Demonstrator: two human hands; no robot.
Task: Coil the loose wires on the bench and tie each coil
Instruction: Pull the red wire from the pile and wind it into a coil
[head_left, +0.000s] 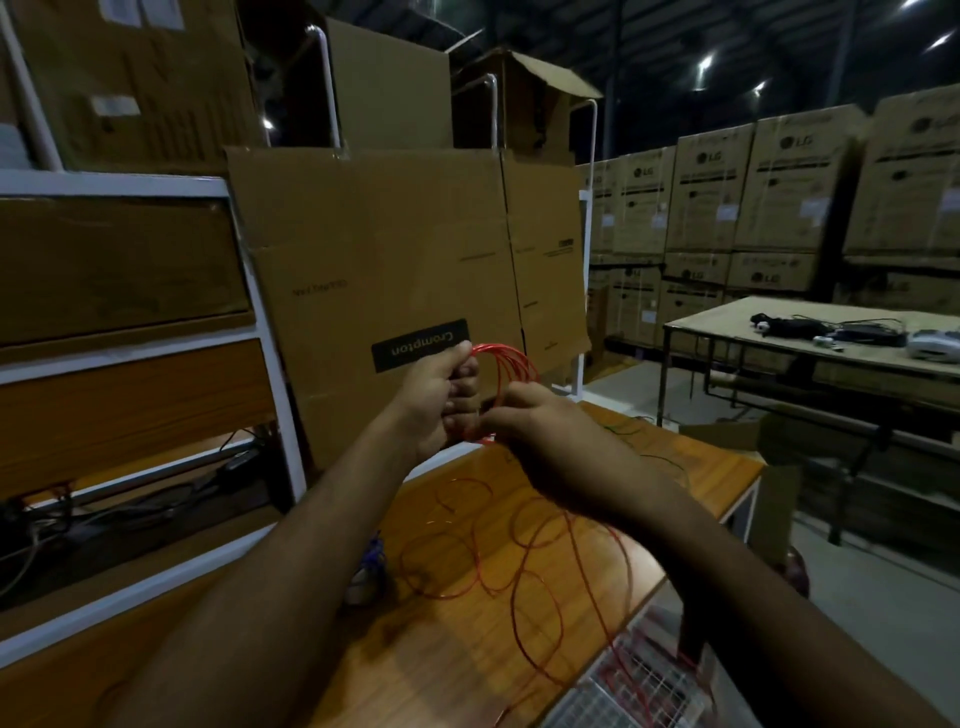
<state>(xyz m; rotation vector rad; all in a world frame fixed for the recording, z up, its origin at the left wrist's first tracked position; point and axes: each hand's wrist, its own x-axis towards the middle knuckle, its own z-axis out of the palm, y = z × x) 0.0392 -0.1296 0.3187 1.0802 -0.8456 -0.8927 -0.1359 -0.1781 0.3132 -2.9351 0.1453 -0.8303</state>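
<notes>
Both arms were extended forward above the wooden bench (701, 467). The left hand (436, 400) was clenched around a small coil of red wire (511, 364), with the thumb on top and the fingers curled under the gathered turns. The coil was held upright in the air, clear of the bench surface and in front of a large flattened cardboard box (374, 249) that stood against the white shelf frame (260, 312).

The right hand (540, 431) was positioned just beside the left, at the lower edge of the coil. Its fingers were curled toward the wire, and they appeared to pinch the strand where it left the coil; the exact contact point was hidden by the back of the hand.

The uncoiled remainder of the red wire (519, 551) lay in loose overlapping loops on the bench below the hands and trailed toward the near right corner, across a wire grille (639, 675). A thin dark wire (639, 441) lay on the far right part of the bench. A small blue item (375, 556) rested near the left arm; its nature could not be determined.

A second table (779, 332) carrying dark cables stood well apart at the right, before stacked cartons (753, 197).
</notes>
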